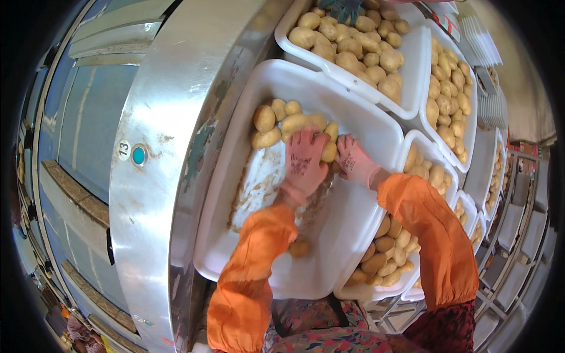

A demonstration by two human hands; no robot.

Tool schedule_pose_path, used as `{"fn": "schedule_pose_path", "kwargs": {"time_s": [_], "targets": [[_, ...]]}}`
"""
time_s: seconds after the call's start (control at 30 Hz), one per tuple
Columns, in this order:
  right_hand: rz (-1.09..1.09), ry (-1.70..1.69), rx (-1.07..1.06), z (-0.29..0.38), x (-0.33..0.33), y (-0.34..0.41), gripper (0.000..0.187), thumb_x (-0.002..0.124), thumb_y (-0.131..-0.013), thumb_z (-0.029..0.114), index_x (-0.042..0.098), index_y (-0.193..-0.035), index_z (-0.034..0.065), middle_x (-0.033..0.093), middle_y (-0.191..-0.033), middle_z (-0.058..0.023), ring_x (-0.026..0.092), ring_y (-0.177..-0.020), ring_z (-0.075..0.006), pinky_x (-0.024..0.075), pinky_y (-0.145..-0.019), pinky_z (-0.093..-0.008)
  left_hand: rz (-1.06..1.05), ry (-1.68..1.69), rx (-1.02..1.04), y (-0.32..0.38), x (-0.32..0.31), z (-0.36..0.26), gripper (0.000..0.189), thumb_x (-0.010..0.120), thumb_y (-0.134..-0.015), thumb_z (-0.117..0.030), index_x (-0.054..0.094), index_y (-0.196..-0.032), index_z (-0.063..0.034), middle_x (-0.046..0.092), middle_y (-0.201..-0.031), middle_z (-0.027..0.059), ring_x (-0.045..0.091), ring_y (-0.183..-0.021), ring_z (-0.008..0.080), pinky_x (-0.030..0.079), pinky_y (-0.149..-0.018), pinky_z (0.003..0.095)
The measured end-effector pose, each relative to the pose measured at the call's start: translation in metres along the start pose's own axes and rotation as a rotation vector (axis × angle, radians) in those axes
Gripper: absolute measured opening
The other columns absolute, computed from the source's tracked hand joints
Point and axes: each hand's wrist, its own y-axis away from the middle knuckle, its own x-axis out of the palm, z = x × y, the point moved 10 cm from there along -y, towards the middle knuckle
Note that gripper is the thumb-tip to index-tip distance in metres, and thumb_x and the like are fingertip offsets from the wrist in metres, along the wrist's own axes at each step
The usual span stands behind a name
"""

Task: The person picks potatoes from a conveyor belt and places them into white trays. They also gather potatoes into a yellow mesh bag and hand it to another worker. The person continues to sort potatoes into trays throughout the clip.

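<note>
In a white plastic tub (353,220) before me, both my gloved hands lie against a cluster of potatoes (296,122) near its far left part. My left hand (304,162), palm down in a pink glove, has its fingertips at a long potato. A small potato (329,152) sits between the two hands. My right hand (355,159), in a matching glove, bends its fingers down beside that potato; the fingertips are partly hidden. One loose potato (300,249) lies nearer me, below my left forearm. Brown dirt and wet smears mark the tub's floor.
Another tub (417,95) full of potatoes stands beyond, with another person's dark-gloved hand (346,9) on its contents. More filled tubs (437,132) line the right. A steel machine edge (154,176) with a teal button (139,155) runs along the left; racks (512,229) stand far right.
</note>
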Motion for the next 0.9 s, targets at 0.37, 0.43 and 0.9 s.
{"fn": "schedule_pose_path", "kwargs": {"time_s": [0.37,0.43,0.9], "targets": [[0.059,-0.193,0.022,-0.012,0.019,-0.031,0.061,0.068,-0.075,0.052,0.071,-0.120,0.0109,0.051,-0.128,-0.0208,0.045,-0.122,-0.0436,0.0432,-0.097,-0.0541,0.202,-0.535,-0.146,-0.030,0.052,0.071,0.032,0.075,-0.066,-0.027,0.074,-0.098,-0.0244,0.037,-0.150,0.0151,0.055,-0.110,0.0403,0.049,-0.081,0.0467],[0.061,-0.338,0.098,-0.014,0.012,-0.033,0.063,0.070,-0.071,0.055,0.072,-0.116,0.0113,0.051,-0.125,-0.0176,0.045,-0.120,-0.0416,0.0425,-0.099,-0.0523,0.248,-0.485,-0.098,-0.026,0.047,0.069,0.040,0.077,-0.064,-0.029,0.072,-0.103,-0.0263,0.034,-0.151,0.0180,0.056,-0.109,0.0408,0.050,-0.081,0.0468],[-0.105,-2.139,0.192,0.067,-0.090,0.098,0.054,0.065,-0.090,0.046,0.064,-0.119,0.0010,0.066,-0.119,-0.0088,0.063,-0.112,-0.0226,0.0490,-0.097,-0.0382,0.011,1.255,-0.313,0.241,-0.122,-0.048,0.068,0.089,-0.064,-0.018,0.058,-0.124,-0.0118,0.040,-0.141,0.0197,0.023,-0.146,0.0362,0.037,-0.111,0.0426]]}}
